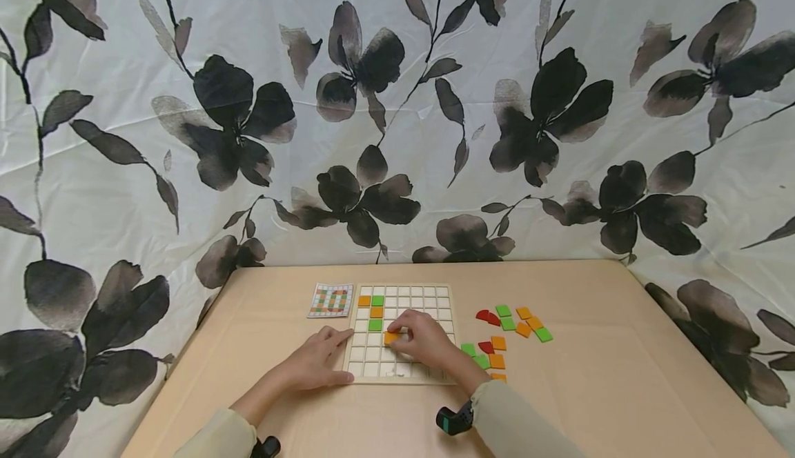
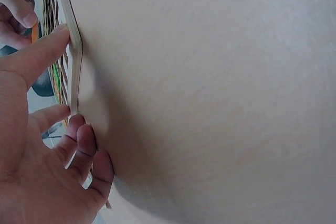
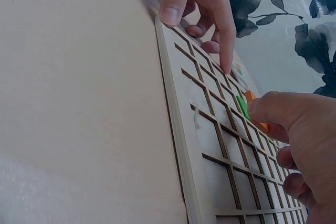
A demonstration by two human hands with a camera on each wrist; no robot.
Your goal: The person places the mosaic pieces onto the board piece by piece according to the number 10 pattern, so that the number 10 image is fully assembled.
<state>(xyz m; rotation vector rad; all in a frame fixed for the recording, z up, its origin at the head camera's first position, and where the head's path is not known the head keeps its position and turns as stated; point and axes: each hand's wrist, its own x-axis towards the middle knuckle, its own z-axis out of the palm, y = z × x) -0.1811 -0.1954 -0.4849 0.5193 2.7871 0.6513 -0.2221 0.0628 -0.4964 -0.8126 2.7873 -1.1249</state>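
My right hand [image 1: 425, 341] pinches an orange square tile [image 1: 390, 339] between thumb and fingers, low over the middle of a pale wooden grid board [image 1: 428, 314]. Two orange and two green tiles, among them a green tile [image 1: 375, 324], lie in cells at the board's upper left. Along the left edge rests my left hand [image 1: 313, 360], thumb near the lower corner and index finger farther up. In the left wrist view, its thumb and index fingertip touch the board's rim [image 2: 76, 69], while the other fingers bend loosely beside it. The right wrist view shows mostly unfilled cells.
A printed card [image 1: 331, 301] with a coloured grid pattern lies left of the board's top. Loose orange, green and red pieces, such as a red piece [image 1: 486, 347], are scattered to the right. Behind the table [image 1: 596, 354] hangs a floral cloth [image 1: 447, 141].
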